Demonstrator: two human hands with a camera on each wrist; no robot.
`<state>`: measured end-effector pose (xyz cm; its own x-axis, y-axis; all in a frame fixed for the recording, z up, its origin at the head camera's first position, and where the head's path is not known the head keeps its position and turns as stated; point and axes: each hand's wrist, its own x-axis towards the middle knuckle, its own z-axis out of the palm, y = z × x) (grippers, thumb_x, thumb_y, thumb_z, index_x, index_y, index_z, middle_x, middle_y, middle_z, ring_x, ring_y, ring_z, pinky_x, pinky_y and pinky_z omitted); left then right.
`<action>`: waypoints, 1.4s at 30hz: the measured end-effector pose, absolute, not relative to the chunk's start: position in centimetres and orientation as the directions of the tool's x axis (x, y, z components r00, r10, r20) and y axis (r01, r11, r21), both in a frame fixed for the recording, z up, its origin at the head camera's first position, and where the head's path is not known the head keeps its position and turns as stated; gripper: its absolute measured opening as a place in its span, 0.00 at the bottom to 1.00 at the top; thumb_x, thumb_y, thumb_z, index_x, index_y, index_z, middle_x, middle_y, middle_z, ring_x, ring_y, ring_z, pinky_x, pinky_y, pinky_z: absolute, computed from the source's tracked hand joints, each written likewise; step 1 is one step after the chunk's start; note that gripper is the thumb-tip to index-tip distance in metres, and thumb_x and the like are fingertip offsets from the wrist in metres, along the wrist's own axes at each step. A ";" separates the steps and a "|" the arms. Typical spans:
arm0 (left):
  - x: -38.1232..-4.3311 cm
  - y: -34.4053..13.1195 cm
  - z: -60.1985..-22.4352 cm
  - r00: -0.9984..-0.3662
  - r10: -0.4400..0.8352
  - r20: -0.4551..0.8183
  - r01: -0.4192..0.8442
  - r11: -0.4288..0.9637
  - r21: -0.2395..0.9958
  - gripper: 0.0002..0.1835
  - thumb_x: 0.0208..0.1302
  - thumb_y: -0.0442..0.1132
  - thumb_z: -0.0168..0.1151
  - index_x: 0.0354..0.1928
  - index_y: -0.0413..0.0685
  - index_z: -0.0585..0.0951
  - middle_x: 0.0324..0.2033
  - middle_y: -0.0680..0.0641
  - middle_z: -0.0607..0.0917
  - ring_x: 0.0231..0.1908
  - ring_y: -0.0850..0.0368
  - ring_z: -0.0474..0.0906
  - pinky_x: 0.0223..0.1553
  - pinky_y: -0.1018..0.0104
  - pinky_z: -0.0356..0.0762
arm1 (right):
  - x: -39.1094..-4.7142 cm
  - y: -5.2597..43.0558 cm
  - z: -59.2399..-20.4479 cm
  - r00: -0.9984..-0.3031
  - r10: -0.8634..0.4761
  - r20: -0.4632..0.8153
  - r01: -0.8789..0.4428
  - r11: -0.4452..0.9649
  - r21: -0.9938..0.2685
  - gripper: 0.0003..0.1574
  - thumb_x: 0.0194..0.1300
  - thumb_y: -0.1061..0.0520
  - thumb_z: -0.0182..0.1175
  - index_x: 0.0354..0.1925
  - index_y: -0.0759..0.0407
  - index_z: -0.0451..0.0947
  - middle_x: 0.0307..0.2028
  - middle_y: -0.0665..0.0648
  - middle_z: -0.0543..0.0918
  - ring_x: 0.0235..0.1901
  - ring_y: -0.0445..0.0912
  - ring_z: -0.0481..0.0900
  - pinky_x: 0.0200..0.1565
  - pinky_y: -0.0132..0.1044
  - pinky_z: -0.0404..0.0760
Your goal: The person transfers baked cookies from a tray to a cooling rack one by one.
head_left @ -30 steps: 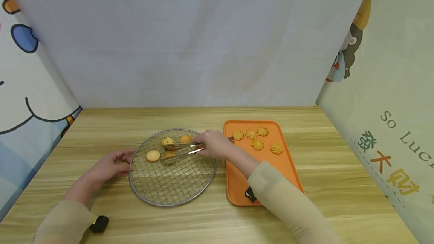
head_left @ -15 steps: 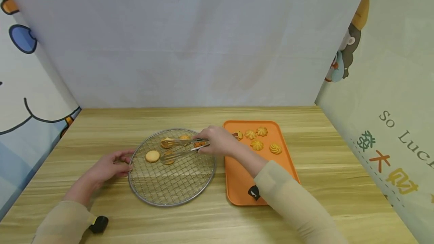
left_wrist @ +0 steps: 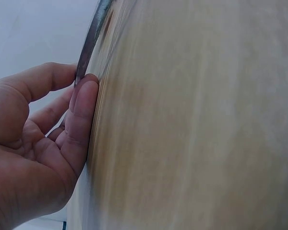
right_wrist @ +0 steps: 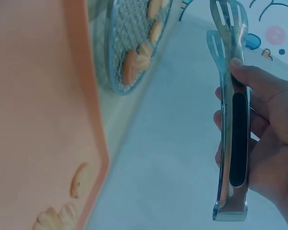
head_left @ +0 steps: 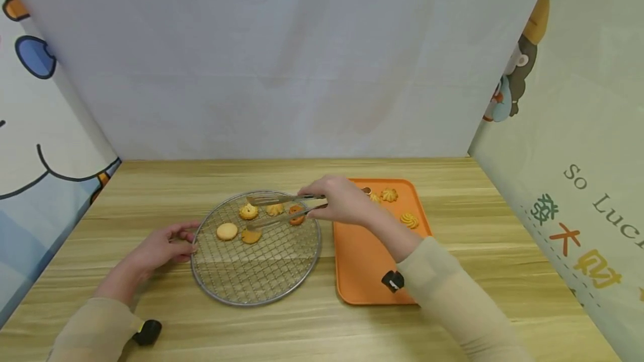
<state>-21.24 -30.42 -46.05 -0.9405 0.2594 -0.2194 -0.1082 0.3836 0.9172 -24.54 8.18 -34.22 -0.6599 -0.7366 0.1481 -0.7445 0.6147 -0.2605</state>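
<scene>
My right hand (head_left: 342,200) grips a pair of metal tongs (right_wrist: 238,139) with black grip panels. Their two ends stand apart with nothing between them, over the back of a round wire rack (head_left: 256,272). On the rack lie several cookies, among them a plain round one (head_left: 227,232), a fluted one (head_left: 249,211), a flat golden one (head_left: 251,236) and a reddish-brown one (head_left: 297,215). At the rack's left edge my left hand (head_left: 168,243) pinches the metal rim (left_wrist: 92,40) between thumb and finger.
An orange tray (head_left: 347,272) stands right of the rack. Cookies lie toward its back, including a swirled one (head_left: 409,220) and a fluted one (head_left: 389,194); my right hand and forearm hide part of the tray. A pale cloth (head_left: 302,71) hangs behind the wooden table (head_left: 201,328).
My right hand has moved right and back with the tongs, whose ends have come away from the cookies on the rack. The left hand stays at the rim.
</scene>
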 end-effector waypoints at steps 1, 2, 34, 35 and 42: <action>-21.2 -30.4 -46.0 -0.941 0.259 -0.218 -0.107 0.385 0.917 0.37 0.61 0.31 0.61 0.69 0.29 0.56 0.47 0.35 0.70 0.39 0.62 0.76 0.40 0.65 0.82 | -24.5 8.5 -33.9 -0.663 -0.733 0.151 -0.742 0.618 -0.260 0.26 0.58 0.52 0.67 0.56 0.53 0.78 0.52 0.53 0.81 0.52 0.46 0.77 0.53 0.40 0.77; -21.3 -30.4 -46.0 -0.941 0.258 -0.217 -0.106 0.385 0.917 0.37 0.61 0.31 0.61 0.68 0.30 0.56 0.47 0.35 0.70 0.39 0.62 0.76 0.40 0.65 0.82 | -24.4 8.7 -33.6 -0.664 -0.732 0.156 -0.742 0.619 -0.257 0.26 0.58 0.52 0.67 0.56 0.53 0.78 0.52 0.53 0.81 0.52 0.46 0.77 0.53 0.41 0.77; -21.3 -30.9 -46.5 -0.938 0.277 -0.210 -0.102 0.360 0.927 0.36 0.62 0.32 0.60 0.69 0.32 0.56 0.47 0.36 0.70 0.39 0.62 0.76 0.40 0.65 0.82 | -22.3 19.7 -30.9 -0.703 -0.641 0.308 -0.712 0.636 -0.298 0.27 0.55 0.56 0.69 0.54 0.52 0.79 0.51 0.52 0.81 0.51 0.49 0.76 0.48 0.47 0.78; -21.3 -30.9 -46.5 -0.938 0.276 -0.210 -0.101 0.360 0.928 0.36 0.62 0.32 0.60 0.69 0.32 0.56 0.47 0.36 0.70 0.39 0.62 0.76 0.40 0.65 0.82 | -22.3 20.1 -30.9 -0.699 -0.641 0.319 -0.715 0.633 -0.295 0.27 0.54 0.56 0.70 0.54 0.52 0.79 0.51 0.52 0.81 0.50 0.49 0.76 0.48 0.46 0.78; -21.3 -30.8 -46.4 -0.938 0.275 -0.212 -0.105 0.357 0.928 0.36 0.62 0.32 0.60 0.69 0.32 0.56 0.47 0.37 0.70 0.39 0.63 0.76 0.40 0.65 0.82 | -22.1 22.8 -31.5 -0.694 -0.617 0.372 -0.715 0.652 -0.253 0.27 0.52 0.58 0.71 0.53 0.55 0.79 0.48 0.54 0.82 0.47 0.50 0.78 0.44 0.46 0.79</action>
